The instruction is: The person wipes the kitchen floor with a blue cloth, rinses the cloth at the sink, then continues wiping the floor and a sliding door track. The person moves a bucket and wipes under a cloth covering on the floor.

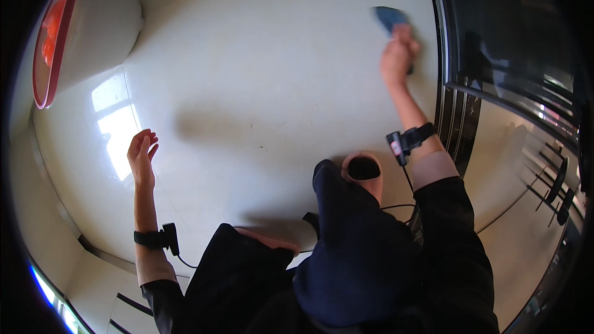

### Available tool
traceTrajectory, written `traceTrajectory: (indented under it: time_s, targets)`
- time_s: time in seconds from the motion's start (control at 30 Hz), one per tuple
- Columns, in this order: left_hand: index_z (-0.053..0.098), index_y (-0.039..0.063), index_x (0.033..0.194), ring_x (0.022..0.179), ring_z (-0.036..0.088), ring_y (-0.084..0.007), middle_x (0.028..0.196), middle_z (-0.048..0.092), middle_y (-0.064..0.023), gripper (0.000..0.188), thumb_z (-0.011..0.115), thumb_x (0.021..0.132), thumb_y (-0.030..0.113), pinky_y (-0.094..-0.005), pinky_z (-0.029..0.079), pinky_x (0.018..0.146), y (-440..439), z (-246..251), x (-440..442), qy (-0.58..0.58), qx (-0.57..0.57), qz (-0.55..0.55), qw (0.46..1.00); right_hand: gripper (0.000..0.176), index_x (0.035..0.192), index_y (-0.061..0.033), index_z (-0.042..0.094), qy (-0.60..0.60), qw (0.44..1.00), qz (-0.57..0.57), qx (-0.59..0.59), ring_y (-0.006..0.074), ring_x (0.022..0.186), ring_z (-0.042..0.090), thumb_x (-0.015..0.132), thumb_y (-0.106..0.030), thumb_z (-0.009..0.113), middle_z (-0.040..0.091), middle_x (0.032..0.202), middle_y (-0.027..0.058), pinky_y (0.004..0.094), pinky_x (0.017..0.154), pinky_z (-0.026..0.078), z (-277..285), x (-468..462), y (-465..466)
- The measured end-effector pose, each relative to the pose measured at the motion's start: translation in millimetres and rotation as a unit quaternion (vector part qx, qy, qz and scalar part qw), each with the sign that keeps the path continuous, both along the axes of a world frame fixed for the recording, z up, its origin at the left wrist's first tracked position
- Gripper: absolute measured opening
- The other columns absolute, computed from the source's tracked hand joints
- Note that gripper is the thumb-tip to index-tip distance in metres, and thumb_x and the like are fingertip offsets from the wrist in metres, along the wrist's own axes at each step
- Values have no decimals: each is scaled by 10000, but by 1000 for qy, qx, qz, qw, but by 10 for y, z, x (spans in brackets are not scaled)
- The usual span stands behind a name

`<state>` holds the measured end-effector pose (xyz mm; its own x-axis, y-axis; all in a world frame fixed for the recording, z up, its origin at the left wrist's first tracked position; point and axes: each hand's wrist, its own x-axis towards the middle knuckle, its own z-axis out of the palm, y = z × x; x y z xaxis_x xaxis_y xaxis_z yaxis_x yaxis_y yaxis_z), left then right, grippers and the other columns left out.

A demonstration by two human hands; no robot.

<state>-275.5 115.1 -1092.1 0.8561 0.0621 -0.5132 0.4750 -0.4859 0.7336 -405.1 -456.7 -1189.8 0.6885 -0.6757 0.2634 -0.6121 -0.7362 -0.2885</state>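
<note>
My right hand (398, 59) grips a blue hand tool (390, 17) with a broad, pointed head. Motion blur hides its exact kind, and its dark handle end shows below my fingers. It is over the pale, glossy floor (278, 65), close to the black door track; whether it touches the floor I cannot tell. On the left, my left hand (143, 148) hangs in the air with loosely bent fingers and holds nothing. Small dark crumbs (261, 147) lie on the floor between my hands.
At upper left stands a white bin (104, 23) with a red rim and orange-red contents. A dark glossy door panel (506, 23) and black floor track (457, 130) run along the right. My pink slipper (377, 181) and a black cable (398, 206) are nearby.
</note>
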Motion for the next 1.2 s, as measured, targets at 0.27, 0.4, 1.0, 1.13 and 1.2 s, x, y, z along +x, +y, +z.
traceTrajectory:
  time_s: [0.27,0.4,1.0,1.13,1.2]
  targets:
    - [602,29,1105,962,608,-163,1028,637,-78,221,522,950,166,-317,507,873,157,-9,-41,29,-7,54,998,201,994,-88,557,3,996,-4,-86,260,936,571,815,-172,595,613,883,76,429,766,443,-225,1646,-329]
    - [601,30,1106,964,606,-162,1032,636,-77,222,522,951,167,-315,502,882,111,81,2,19,-29,73,997,249,1093,-97,600,-94,932,328,122,290,922,569,870,-81,491,635,975,67,455,726,399,-45,1592,1559]
    - [606,8,1088,913,608,-160,995,640,-79,207,500,948,117,-302,507,836,260,58,-125,59,7,34,998,386,1160,-152,655,-87,950,293,-60,305,1154,537,859,-25,450,568,1282,114,407,939,440,-31,2411,-1112]
    - [608,6,1090,916,616,-171,995,646,-88,217,511,949,139,-307,511,836,240,69,-113,40,5,16,999,512,1205,-208,636,-46,968,234,-73,225,1186,532,805,66,470,576,1296,24,383,922,441,-67,1447,-1427]
    - [608,7,1095,923,617,-174,1001,646,-92,221,514,950,146,-309,512,838,237,67,-113,41,-12,1,999,524,1231,-203,622,-32,974,220,-41,218,1214,515,816,85,480,568,1305,36,361,970,421,16,984,-1304]
